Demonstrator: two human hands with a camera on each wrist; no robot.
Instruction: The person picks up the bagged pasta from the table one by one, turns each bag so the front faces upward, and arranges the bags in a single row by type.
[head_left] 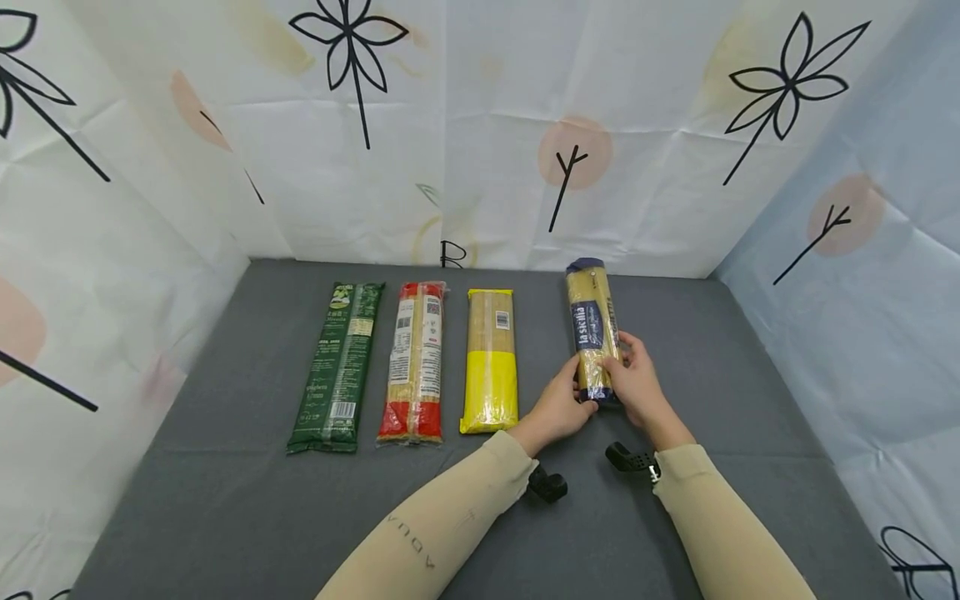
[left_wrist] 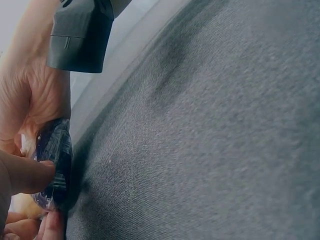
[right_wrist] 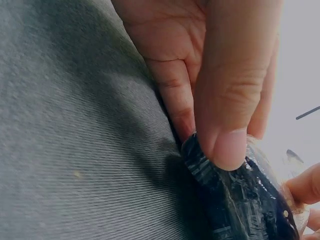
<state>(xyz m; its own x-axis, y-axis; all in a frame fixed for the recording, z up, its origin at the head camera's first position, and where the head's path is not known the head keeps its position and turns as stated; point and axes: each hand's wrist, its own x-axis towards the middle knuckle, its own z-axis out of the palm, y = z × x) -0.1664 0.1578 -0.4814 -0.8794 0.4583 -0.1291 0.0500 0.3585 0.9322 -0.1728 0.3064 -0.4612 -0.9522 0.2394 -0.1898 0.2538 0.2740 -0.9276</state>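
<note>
A clear pack of spaghetti (head_left: 588, 329) with a dark blue label and dark blue ends lies at the right of the row, its far end tilted slightly left. My left hand (head_left: 557, 406) grips its near left corner, thumb by the end and fingers along the side. From the right, my right hand (head_left: 639, 390) holds the pack, thumb on top and fingers along its right edge. Close up in the right wrist view, the right thumb (right_wrist: 232, 110) presses on the crinkled dark end of the pack (right_wrist: 245, 200). The left wrist view shows that same dark end (left_wrist: 57, 150) between the hands.
To the left lie a yellow spaghetti pack (head_left: 491, 367), a red-and-clear one (head_left: 414, 367) and a dark green one (head_left: 337, 367), side by side on the grey cloth-covered table (head_left: 247, 467). Patterned white fabric (head_left: 495, 92) hangs behind and at both sides.
</note>
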